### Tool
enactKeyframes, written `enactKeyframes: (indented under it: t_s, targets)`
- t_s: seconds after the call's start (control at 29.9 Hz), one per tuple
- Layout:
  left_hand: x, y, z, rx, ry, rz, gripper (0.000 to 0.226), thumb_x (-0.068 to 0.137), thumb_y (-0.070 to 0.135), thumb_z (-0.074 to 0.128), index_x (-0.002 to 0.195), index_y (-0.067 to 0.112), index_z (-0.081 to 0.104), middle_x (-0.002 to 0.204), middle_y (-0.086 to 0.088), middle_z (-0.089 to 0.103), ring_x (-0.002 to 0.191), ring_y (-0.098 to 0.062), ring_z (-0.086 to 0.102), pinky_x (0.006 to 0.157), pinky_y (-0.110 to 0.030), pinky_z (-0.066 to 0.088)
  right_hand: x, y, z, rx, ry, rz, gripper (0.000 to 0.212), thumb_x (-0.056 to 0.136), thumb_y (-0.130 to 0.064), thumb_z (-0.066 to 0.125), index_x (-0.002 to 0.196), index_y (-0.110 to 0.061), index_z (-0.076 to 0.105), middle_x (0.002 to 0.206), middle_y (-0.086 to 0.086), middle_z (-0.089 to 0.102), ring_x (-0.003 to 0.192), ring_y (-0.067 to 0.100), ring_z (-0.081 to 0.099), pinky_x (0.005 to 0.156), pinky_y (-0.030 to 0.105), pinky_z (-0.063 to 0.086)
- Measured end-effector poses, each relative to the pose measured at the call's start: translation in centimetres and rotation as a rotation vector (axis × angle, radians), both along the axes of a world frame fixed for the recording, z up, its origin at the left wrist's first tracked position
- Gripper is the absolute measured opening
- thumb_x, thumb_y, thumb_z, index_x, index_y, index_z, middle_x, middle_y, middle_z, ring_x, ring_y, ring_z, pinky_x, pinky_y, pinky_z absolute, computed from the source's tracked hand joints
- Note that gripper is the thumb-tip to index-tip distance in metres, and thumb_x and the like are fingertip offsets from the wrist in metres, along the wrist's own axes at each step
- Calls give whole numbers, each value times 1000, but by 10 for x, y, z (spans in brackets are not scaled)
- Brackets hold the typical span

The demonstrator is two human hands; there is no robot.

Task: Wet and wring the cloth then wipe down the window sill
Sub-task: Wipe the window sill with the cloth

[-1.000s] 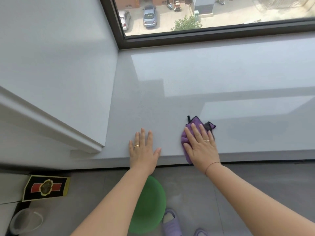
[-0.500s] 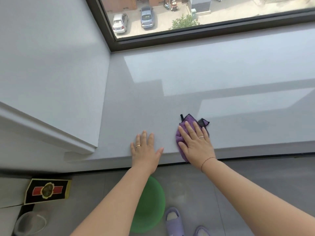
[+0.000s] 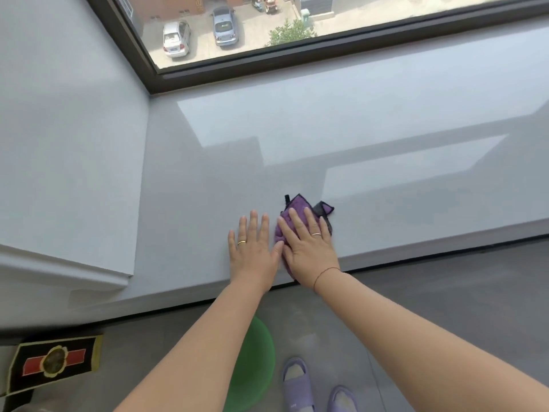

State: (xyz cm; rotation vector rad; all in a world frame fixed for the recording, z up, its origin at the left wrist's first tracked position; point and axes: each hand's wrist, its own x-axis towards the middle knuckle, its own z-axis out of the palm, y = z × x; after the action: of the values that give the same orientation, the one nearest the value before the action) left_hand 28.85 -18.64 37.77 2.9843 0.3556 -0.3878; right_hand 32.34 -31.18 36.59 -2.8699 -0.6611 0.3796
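A purple cloth [image 3: 298,206] with a dark edge lies bunched near the front edge of the wide grey window sill [image 3: 371,138]. My right hand [image 3: 309,248] presses flat on the cloth, fingers straight and spread. My left hand [image 3: 252,251] rests flat on the bare sill just left of the cloth, its thumb touching my right hand. Most of the cloth is hidden under my right palm.
A dark window frame [image 3: 237,72] runs along the sill's back edge, and a grey wall [image 3: 68,144] closes its left end. Below on the floor stand a green basin [image 3: 252,361], purple slippers [image 3: 297,385] and a black and red box [image 3: 53,361].
My right hand has slid the cloth left along the sill's front edge until it meets my left hand. The left hand has stayed planted on the sill. The view has shifted left.
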Motion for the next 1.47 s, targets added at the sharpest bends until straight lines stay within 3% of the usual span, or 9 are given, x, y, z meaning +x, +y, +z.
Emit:
enactKeyframes:
  t_s: [0.1,0.23,0.37,0.6,0.9,1.1,1.17,1.37,1.47]
  targets:
    - [8,4,0,12,-19,-23,67,98,54,18,149,24,-13,158,0,-20,145,-21,-17,115,-42,-12,20,-28,-5,-24,-51,78,57,98,-50,19,150,-36,0,160,-7,-8,146,18,-14,116,37,-15]
    - [20,11,-3,-2,-13,-52,67,98,52,17,148,24,-16,157,0,-23,144,-20,-21,115,-41,-15,67,-77,-3,-72,-36,-266,58,97,-49,21,150,-34,3,160,-6,-6,147,19,-11,117,40,-10]
    - [29,16,-11,-30,-11,-29,68,98,53,18,149,23,-13,158,0,-21,145,-21,-20,116,-41,-13,71,-48,2,-88,6,-518,59,98,-44,22,151,-29,0,160,-2,-11,146,24,-14,116,46,-11]
    - [44,21,-10,-11,-74,-34,64,98,50,19,151,23,-6,159,-1,-14,146,-20,-13,115,-42,-12,54,11,-3,-22,8,17,58,98,-49,19,150,-34,-3,159,-7,-13,145,19,-20,114,39,-18]
    - [74,33,-9,-18,-33,-98,65,98,50,14,149,20,-12,158,0,-21,144,-19,-21,115,-39,-15,116,-51,1,-103,15,-627,59,98,-44,22,151,-30,1,160,-4,-10,146,23,-13,118,46,-8]
    - [88,23,-11,-45,-28,-53,64,99,49,22,151,18,1,160,0,-7,147,-21,-6,117,-40,-3,100,23,-4,-25,-6,-35,59,98,-45,23,150,-33,-1,160,-6,-11,145,21,-18,114,41,-17]
    - [88,20,-10,-13,-44,-46,64,98,49,24,151,18,4,161,-1,-3,147,-21,-2,118,-40,1,115,9,-6,-33,-21,35,58,98,-48,23,150,-35,1,160,-8,-9,146,18,-15,115,39,-15]
    - [87,12,-15,-16,-63,7,63,99,46,23,151,19,1,160,-3,0,147,-23,-3,117,-42,-2,182,-47,-4,-82,-23,-282,57,98,-47,20,150,-34,1,160,-7,-7,146,18,-12,118,39,-9]
    - [94,9,-12,-12,-137,49,61,97,45,32,150,20,14,156,-7,17,144,-26,11,117,-43,3,178,-22,-2,-85,-25,-373,58,98,-44,21,151,-30,-1,160,-4,-10,146,23,-15,116,44,-12]
